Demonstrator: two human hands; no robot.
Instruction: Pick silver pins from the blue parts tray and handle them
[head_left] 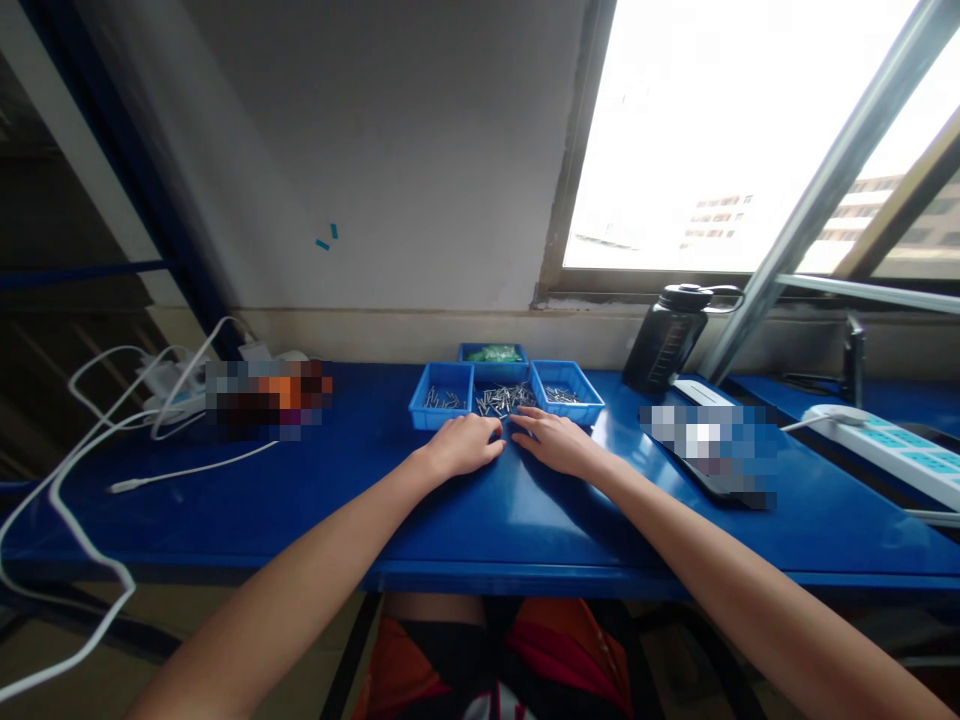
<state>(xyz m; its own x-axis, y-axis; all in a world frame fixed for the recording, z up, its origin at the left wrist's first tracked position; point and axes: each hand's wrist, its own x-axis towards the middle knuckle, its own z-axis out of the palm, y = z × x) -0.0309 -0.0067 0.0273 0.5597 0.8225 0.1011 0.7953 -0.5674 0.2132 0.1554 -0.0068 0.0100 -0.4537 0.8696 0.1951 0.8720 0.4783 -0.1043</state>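
Small metal pieces like screws or nails lie in a loose pile [504, 398] between two blue bins. Just in front of the pile, my left hand [463, 445] rests low over the blue table, fingers loosely bent, thumb apart from them, nothing visible in it. My right hand [553, 440] lies opposite, its fingers spread and their tips at the pile's near edge. The left blue bin [418, 408] and the right blue bin [596, 405] each hold several similar metal pieces. Behind the pile stands a third blue bin [465, 352] with green material inside.
A black bottle [664, 340] stands at the back right, near a blurred-out flat object [705, 450]. White cables [97, 540] and a blurred orange item [277, 395] occupy the left. A white power strip [892, 450] lies far right. The blue table's front edge [525, 575] runs below my forearms.
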